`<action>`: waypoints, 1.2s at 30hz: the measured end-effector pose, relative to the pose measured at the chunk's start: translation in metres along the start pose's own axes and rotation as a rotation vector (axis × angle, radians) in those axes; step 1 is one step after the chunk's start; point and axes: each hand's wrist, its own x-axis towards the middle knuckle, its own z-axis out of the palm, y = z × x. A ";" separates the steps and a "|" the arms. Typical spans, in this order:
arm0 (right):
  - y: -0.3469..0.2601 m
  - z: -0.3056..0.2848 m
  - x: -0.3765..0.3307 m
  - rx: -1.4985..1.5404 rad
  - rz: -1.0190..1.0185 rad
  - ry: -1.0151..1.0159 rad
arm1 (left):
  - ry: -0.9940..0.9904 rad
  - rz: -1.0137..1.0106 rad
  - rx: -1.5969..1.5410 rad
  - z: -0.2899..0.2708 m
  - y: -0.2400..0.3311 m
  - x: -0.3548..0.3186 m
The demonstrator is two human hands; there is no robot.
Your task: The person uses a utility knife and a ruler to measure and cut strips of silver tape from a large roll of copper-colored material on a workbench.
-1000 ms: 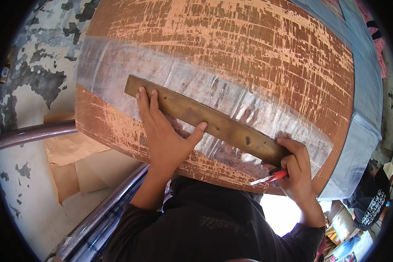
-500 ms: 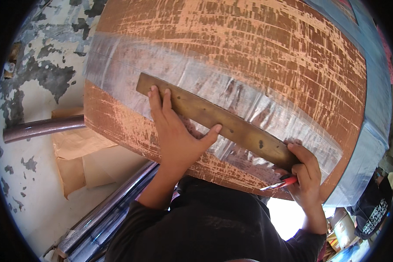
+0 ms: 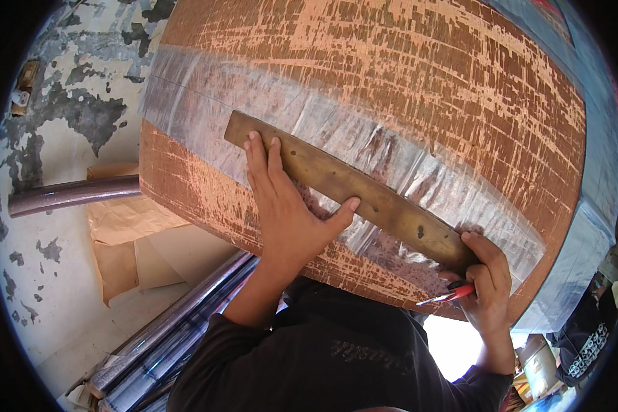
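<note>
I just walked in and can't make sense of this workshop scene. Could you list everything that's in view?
Work surface: one, brown with worn orange patches, fills the upper middle.
Shiny film strip: one, silvery and see-through, runs across the surface from upper left to lower right.
Straightedge: one, dull brass-brown, lies along the strip.
Cutter: one, red with a thin blade, at the straightedge's lower right end.
Blue covering: one, along the surface's right edge.
Rolls: several, shiny grey-purple, lower left; one more at left.
Brown paper: some sheets, on the floor at left.
Left hand: flat, pressing on the straightedge.
Right hand: holding the cutter.
</note>
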 end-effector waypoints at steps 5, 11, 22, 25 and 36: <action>0.002 -0.003 0.001 0.025 -0.004 0.001 | -0.010 -0.006 0.055 -0.004 0.006 0.002; 0.005 -0.006 0.001 0.008 -0.006 -0.027 | -0.085 -0.053 0.132 -0.014 0.017 0.000; 0.004 -0.007 0.002 0.040 0.016 -0.037 | -0.192 -0.108 0.257 -0.019 0.036 0.003; 0.005 -0.007 0.001 0.035 0.012 -0.028 | -0.193 -0.110 0.255 -0.019 0.037 0.003; 0.007 -0.044 0.012 0.004 0.097 -0.065 | -0.189 -0.130 0.232 -0.019 0.035 0.003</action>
